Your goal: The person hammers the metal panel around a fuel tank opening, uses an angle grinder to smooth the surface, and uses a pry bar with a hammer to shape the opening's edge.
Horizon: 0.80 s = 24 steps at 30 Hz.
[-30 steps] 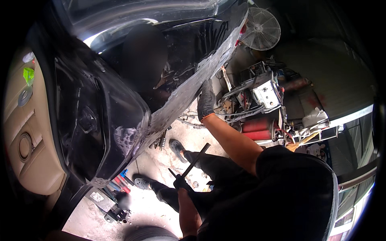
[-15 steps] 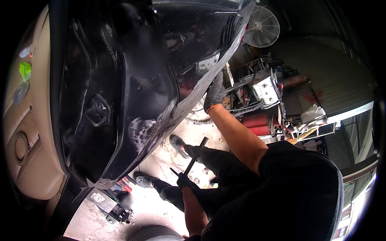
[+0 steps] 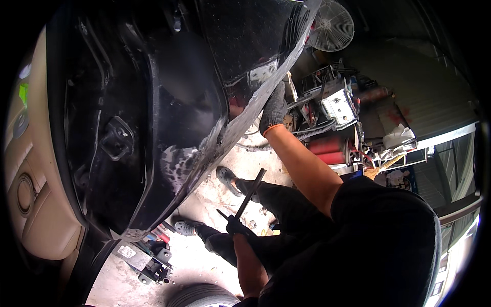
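Observation:
A black car body panel fills the upper left, its long edge scuffed and grey. My right hand, in a dark knit glove with an orange cuff, lies against the panel's outer side at that edge. Its fingers look stretched out, though their tips are partly hidden. Lower down, my left hand, in a dark glove, is closed around a long straight black bar. The bar slants up and away from the hand, apart from the panel. A thinner dark piece also sticks out by that hand.
Beige car trim runs down the left. Beneath the panel's lower corner lies a floor jack, with a tire nearby. Beyond my right arm stand a cluttered workstation with a white box, a red cylinder and a fan.
The view has shifted slightly, moving the panel a little in the picture. My right hand stays at the panel's edge, and the left still grips the bar, lowered a little.

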Each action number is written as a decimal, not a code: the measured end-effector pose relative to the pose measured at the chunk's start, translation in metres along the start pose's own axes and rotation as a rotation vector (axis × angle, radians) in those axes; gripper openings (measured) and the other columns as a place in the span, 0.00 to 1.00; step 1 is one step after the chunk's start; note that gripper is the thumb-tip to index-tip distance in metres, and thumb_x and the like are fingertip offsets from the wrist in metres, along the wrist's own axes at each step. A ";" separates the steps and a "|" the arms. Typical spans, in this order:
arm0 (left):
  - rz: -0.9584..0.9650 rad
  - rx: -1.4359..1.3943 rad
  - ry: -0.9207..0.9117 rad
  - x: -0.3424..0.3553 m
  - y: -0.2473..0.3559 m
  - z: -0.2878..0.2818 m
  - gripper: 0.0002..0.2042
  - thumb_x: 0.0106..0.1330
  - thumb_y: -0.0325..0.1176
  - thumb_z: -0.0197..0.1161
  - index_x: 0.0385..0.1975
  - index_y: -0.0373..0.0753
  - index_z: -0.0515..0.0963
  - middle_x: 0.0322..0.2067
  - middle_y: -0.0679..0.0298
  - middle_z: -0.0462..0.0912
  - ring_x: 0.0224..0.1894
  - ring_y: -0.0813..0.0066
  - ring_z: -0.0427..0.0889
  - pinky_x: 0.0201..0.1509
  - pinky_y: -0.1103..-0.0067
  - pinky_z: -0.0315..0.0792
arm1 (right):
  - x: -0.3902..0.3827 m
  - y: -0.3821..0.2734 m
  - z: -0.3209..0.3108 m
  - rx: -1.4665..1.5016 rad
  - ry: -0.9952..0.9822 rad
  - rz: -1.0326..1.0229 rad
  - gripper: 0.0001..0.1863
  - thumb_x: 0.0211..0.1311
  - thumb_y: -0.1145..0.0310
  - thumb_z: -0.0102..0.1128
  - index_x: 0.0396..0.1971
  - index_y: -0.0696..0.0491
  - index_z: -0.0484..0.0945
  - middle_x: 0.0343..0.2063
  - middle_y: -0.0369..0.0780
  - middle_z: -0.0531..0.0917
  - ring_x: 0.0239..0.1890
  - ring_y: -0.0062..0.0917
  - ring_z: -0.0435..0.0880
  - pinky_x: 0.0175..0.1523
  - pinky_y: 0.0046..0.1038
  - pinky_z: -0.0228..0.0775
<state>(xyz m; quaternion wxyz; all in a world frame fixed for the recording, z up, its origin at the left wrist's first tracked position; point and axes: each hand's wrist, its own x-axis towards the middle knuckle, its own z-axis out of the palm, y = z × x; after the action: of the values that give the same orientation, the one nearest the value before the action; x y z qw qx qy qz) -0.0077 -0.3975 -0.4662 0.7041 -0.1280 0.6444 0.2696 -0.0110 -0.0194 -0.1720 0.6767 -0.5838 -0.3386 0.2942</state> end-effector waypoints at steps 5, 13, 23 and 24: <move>0.245 0.252 -0.103 0.021 -0.024 -0.005 0.23 0.65 0.50 0.54 0.22 0.33 0.79 0.16 0.60 0.76 0.19 0.67 0.76 0.24 0.70 0.67 | -0.007 -0.005 0.003 -0.010 0.007 0.017 0.30 0.69 0.42 0.55 0.55 0.54 0.78 0.46 0.36 0.82 0.45 0.24 0.81 0.51 0.27 0.74; -0.118 -0.107 -0.097 0.008 -0.012 -0.001 0.23 0.68 0.49 0.51 0.22 0.33 0.77 0.17 0.60 0.75 0.19 0.68 0.76 0.24 0.69 0.68 | -0.011 -0.007 0.005 0.027 -0.025 0.026 0.32 0.70 0.41 0.53 0.58 0.53 0.76 0.49 0.35 0.81 0.49 0.26 0.80 0.55 0.28 0.73; -0.099 -0.207 -0.107 -0.010 0.001 -0.006 0.18 0.68 0.43 0.53 0.19 0.38 0.74 0.14 0.64 0.71 0.13 0.73 0.69 0.16 0.75 0.61 | 0.007 0.007 0.000 0.062 -0.075 -0.022 0.32 0.75 0.43 0.45 0.60 0.58 0.73 0.54 0.40 0.80 0.53 0.29 0.79 0.58 0.27 0.70; -0.006 -0.108 -0.107 0.009 -0.017 -0.004 0.19 0.69 0.44 0.53 0.19 0.38 0.73 0.14 0.65 0.71 0.14 0.73 0.70 0.17 0.75 0.62 | 0.005 0.005 0.000 0.056 -0.077 -0.012 0.32 0.75 0.43 0.44 0.60 0.58 0.73 0.54 0.40 0.80 0.53 0.29 0.79 0.59 0.27 0.70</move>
<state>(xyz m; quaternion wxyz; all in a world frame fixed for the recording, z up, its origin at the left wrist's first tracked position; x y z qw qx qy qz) -0.0018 -0.4118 -0.4780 0.7304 -0.1532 0.5899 0.3083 -0.0081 -0.0143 -0.1760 0.6811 -0.5509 -0.3593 0.3218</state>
